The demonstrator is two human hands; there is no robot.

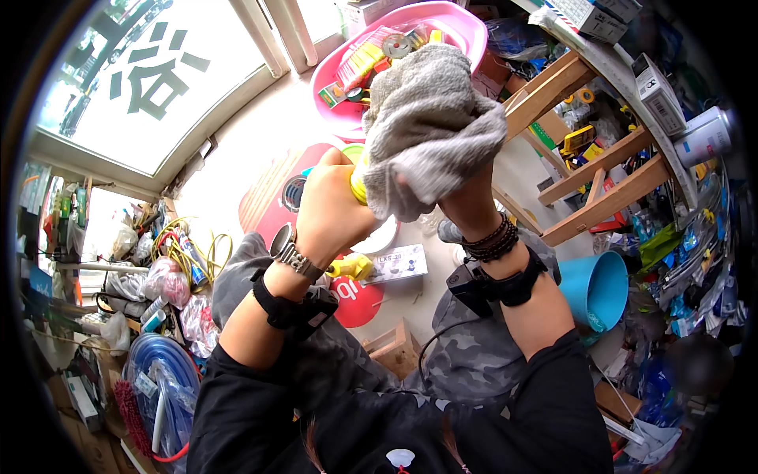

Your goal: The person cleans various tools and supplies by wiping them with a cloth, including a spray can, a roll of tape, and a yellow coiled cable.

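My left hand (334, 207) is closed around a yellow object (359, 182), most of it hidden by my fingers and the cloth, so its kind is unclear. A bunched grey cloth (435, 127) lies against that object and covers its far part. My right hand (471, 204) grips the cloth from the right, its fingers mostly wrapped in the folds. Both hands are raised above my knees, close to each other. Below them are a printed white box (398, 265) and a yellow plastic fitting (352, 268), beside a red round piece (358, 305) on the floor.
Ahead, a pink plastic basin (329, 64) holds packaged goods and a circular saw blade (397, 45). A tape roll (293, 194) lies left of my hands. At right stand a wooden frame (607, 198) and a blue bucket (571, 290). Coiled clear hose (190, 379) sits at lower left.
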